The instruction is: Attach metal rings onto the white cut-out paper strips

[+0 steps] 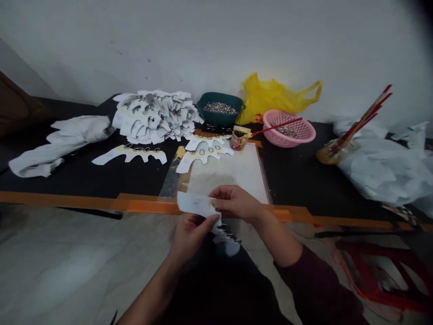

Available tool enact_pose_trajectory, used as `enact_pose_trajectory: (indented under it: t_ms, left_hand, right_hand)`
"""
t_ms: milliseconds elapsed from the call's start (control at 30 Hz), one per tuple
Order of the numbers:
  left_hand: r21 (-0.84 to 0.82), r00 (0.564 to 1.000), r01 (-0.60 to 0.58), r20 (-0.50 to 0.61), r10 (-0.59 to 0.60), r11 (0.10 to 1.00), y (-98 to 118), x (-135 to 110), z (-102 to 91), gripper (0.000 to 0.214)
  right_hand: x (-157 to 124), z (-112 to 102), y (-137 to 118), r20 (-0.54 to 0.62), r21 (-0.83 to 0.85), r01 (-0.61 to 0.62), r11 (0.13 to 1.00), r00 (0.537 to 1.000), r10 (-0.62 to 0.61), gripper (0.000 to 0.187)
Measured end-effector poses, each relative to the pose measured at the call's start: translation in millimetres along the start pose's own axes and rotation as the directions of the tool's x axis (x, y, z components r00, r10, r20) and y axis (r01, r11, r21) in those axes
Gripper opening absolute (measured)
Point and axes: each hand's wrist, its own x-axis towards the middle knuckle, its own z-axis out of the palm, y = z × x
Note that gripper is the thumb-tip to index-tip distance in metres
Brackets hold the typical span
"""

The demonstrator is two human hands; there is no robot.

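Both my hands hold one white cut-out piece (195,204) just in front of the table's orange edge (101,200). My left hand (190,232) grips it from below, fingers closed on its lower side. My right hand (235,202) pinches its right end from above. A lower part of the piece with dark metal rings (227,237) hangs down between my wrists. On the table behind lies a white work sheet (233,174), with two more ringed cut-outs (203,153) at its far end.
A heap of white cut-outs (155,115) sits at the back. Near it are a green bin of metal rings (220,108), a pink basket (289,128), a yellow bag (274,95) and a small glue jar (238,139). White cloth (61,142) lies left, plastic (382,171) right. A red stool (382,275) stands right.
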Motion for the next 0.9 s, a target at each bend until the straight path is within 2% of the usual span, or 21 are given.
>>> enact_pose_trajectory:
  t_ms: [67,133,300,367,533,667,800,900]
  left_hand:
    - [0.044,0.999,-0.028,0.028,0.027,0.999,0,0,-3.8,0.018]
    - [0.01,1.0,0.002,0.003,-0.002,1.0,-3,1,-6.0,0.021]
    - [-0.244,0.976,0.204,-0.022,-0.216,0.948,-12,2,-3.8,0.032]
    - [-0.3,0.969,0.23,-0.016,-0.246,0.926,-12,1,-1.3,0.035]
    - [-0.307,0.969,0.226,-0.028,-0.246,0.924,-13,-1,1.7,0.035]
    - [-0.269,0.98,0.178,-0.035,-0.194,0.947,-19,2,0.3,0.031]
    - [-0.195,0.984,0.147,-0.074,-0.164,0.97,-19,4,0.7,0.029]
    - [-0.155,0.975,0.138,-0.155,-0.162,0.978,-17,2,2.4,0.025]
  right_hand:
    - [5,-1,4,0.036,0.16,-0.094,0.983,0.995,0.09,0.025]
    - [6,-1,9,0.014,0.234,-0.108,0.966,0.994,0.108,0.03]
    - [4,-2,13,-0.026,0.271,-0.115,0.956,0.992,0.127,0.035]
    - [3,-2,12,-0.027,0.276,-0.116,0.954,0.991,0.128,0.035]
    - [1,0,11,-0.045,0.329,-0.126,0.936,0.988,0.148,0.034]
    - [-1,-2,10,-0.05,0.391,-0.12,0.912,0.987,0.151,0.039]
    - [-4,-4,9,-0.06,0.343,-0.13,0.93,0.985,0.16,0.036]
    - [-3,-3,11,-0.133,0.352,-0.077,0.933,0.983,0.131,0.032]
